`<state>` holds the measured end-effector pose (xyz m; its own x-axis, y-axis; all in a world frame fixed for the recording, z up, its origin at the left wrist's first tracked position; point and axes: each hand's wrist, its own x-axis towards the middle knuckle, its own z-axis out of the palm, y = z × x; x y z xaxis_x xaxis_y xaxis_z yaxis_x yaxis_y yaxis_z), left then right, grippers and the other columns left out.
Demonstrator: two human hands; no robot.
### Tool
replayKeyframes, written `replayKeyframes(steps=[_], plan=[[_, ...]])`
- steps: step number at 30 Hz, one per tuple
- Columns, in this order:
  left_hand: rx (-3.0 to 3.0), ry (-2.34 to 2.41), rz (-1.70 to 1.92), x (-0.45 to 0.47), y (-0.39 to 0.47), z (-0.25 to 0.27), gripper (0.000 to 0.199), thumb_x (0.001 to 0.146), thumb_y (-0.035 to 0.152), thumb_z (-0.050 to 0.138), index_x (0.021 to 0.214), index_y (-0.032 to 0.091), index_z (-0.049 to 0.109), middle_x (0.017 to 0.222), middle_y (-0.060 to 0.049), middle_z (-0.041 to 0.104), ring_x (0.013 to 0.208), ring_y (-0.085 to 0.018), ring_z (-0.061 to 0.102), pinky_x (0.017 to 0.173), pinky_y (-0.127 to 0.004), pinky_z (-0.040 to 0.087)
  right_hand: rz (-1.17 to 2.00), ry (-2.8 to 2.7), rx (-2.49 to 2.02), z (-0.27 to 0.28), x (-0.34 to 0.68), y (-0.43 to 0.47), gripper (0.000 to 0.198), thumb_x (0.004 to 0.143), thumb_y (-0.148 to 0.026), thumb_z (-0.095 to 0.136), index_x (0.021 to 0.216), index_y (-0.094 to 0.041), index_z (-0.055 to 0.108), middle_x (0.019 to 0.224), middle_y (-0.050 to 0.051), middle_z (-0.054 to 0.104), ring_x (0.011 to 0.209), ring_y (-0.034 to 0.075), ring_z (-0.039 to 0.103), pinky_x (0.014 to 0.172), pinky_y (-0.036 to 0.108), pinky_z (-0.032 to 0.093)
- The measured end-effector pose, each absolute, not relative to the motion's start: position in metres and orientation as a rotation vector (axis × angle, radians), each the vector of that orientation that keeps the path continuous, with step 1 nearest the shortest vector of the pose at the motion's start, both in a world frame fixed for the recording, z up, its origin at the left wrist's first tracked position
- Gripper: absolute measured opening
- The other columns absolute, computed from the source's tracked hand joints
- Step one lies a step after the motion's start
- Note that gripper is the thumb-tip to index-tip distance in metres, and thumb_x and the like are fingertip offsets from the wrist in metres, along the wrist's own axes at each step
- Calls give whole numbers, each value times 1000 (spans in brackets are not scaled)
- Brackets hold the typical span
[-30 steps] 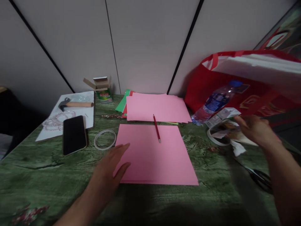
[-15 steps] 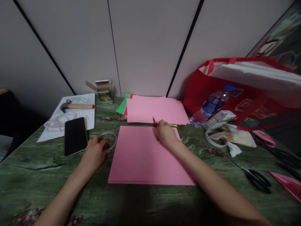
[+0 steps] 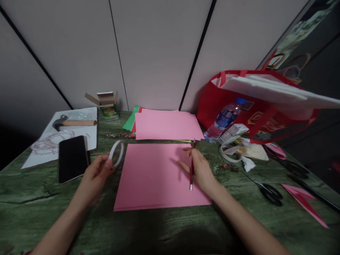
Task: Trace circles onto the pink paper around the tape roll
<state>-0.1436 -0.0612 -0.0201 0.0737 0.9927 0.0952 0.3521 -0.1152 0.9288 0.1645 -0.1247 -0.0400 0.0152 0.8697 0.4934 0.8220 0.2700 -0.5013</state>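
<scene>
My left hand [image 3: 97,171] pinches a narrow white roll of tape [image 3: 121,155], tilted up on edge off the table beside the pink paper's left side. In my right hand [image 3: 202,170] a red pencil [image 3: 191,166] lies across the fingers, eraser end toward me, with the index finger and thumb loosely spread. That hand is over the right part of the pink paper sheets [image 3: 151,177], which lie flat in front of me. A second pile of pink sheets [image 3: 167,124] sits behind them, with green and red sheets showing from under its left edge.
To the left are a phone [image 3: 72,158], a hammer [image 3: 77,123] on a white board [image 3: 34,157], and a small open box [image 3: 109,109]. On the right stand a red bag [image 3: 209,95] and a bottle [image 3: 224,118], with scissors [image 3: 269,193] and folded pink paper [image 3: 305,200] nearer.
My left hand has lifted the roll of tape off the table. My right hand has drawn back toward me and right with the pencil, which is now raised. The camera view has shifted slightly right.
</scene>
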Motion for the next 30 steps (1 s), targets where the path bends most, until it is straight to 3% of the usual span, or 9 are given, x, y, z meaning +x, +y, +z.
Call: replayKeyframes(steps=[5,9,16,23,26,30], plan=[[1231,1168,964,-139,-71,-11,25,77,47,57,81,23,61,101,1,67,100,-24,62,74,-34,56,-127,-1860,-1861,-73,182,-150,25,87,-44,51,86,-19,45,94,13,56,88,29,57,75,44,49],[1119,1137,942,-139,-72,-9,29,74,47,65,86,20,63,112,-4,64,107,-27,57,77,-37,56,-78,-1853,-1997,-83,188,-155,20,88,-38,47,89,-18,47,88,11,54,75,26,57,66,39,50],[1043,1084,883,-132,-79,-8,42,66,53,72,87,18,62,114,-8,60,106,-28,55,79,-41,55,-18,-1795,-1919,-85,195,-156,16,85,-31,46,93,-18,47,102,16,55,95,29,56,78,42,49],[1091,1117,809,-133,-82,-8,51,64,60,69,90,16,59,105,-9,61,105,-30,55,79,-43,54,-61,-1822,-1961,-91,204,-162,16,84,-34,49,90,-19,48,104,15,57,94,30,57,79,44,48],[1410,1243,922,-130,-76,-15,43,74,59,59,84,17,55,106,-10,59,104,-29,56,81,-44,52,-110,-1872,-1953,-85,206,-155,20,85,-35,49,94,-17,50,97,16,59,88,30,57,77,46,48],[2159,1222,1076,-105,-68,-29,14,87,27,46,78,18,50,130,-12,43,129,-28,35,102,-48,35,-114,-1961,-1758,-67,192,-125,17,86,-31,48,95,-16,52,103,18,57,101,32,54,81,47,47]])
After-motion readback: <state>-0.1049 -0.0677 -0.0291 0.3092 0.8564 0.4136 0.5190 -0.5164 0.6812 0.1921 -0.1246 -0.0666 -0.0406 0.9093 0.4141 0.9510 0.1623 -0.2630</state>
